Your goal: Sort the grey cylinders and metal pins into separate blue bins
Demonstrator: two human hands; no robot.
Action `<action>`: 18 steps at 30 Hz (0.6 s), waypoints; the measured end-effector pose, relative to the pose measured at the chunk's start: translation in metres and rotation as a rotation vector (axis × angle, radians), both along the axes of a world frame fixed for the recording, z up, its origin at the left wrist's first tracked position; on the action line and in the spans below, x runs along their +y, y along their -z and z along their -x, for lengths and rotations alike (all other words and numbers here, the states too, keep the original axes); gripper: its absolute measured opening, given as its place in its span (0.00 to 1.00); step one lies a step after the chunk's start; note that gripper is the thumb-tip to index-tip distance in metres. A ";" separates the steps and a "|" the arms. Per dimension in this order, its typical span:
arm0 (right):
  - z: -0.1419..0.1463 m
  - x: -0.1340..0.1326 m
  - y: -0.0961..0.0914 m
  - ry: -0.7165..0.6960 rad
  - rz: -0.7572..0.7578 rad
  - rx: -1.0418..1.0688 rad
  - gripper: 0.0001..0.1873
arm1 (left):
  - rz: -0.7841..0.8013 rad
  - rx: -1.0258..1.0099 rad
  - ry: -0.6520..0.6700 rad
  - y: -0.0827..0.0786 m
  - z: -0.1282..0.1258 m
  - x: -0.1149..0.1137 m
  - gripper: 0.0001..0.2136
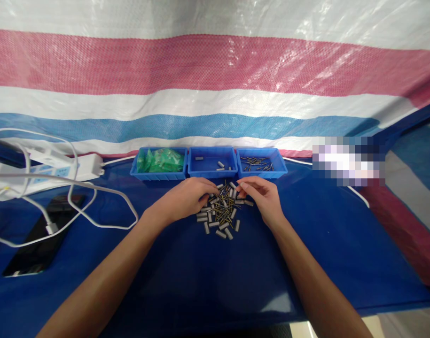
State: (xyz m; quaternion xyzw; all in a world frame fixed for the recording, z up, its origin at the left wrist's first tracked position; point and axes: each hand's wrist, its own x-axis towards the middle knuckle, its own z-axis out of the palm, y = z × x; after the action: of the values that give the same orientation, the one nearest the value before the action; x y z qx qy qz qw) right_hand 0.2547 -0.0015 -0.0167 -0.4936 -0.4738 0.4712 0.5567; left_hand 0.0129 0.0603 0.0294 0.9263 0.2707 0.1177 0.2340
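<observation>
A mixed pile of short grey cylinders (237, 226) and thin brass-coloured pins (224, 217) lies on the blue table cover. At the pile's left edge is my left hand (191, 196), its fingers bent down and brought together; what sits between the fingertips is hidden. On the pile's right side, my right hand (263, 195) has thumb and forefinger pinched close beside a grey cylinder. Whether that cylinder is in the pinch is too small to tell. Several cylinders lie loose along the pile's near edge.
Behind the pile three blue bins stand in a row: the left bin (158, 177) with green plastic packets (161, 160), the middle bin (212, 175) with a few cylinders, the right bin (262, 175) with pins. Leftward are a power strip (84, 168), white cables (109, 226) and a black phone (38, 246).
</observation>
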 end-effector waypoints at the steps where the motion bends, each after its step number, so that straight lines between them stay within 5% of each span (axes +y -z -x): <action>1: -0.001 0.000 0.001 0.000 -0.002 -0.002 0.13 | 0.004 0.017 0.014 0.003 0.000 0.001 0.18; 7: -0.001 0.001 0.005 -0.012 -0.002 -0.009 0.13 | 0.034 0.015 0.008 0.012 0.002 0.005 0.15; 18: 0.004 0.000 0.002 -0.025 0.034 0.022 0.14 | 0.030 0.036 -0.221 0.019 -0.005 -0.002 0.10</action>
State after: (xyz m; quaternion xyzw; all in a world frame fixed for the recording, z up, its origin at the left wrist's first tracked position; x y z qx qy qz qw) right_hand 0.2504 -0.0019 -0.0189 -0.4919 -0.4657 0.4916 0.5473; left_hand 0.0183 0.0587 0.0100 0.8893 0.3770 0.1220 0.2284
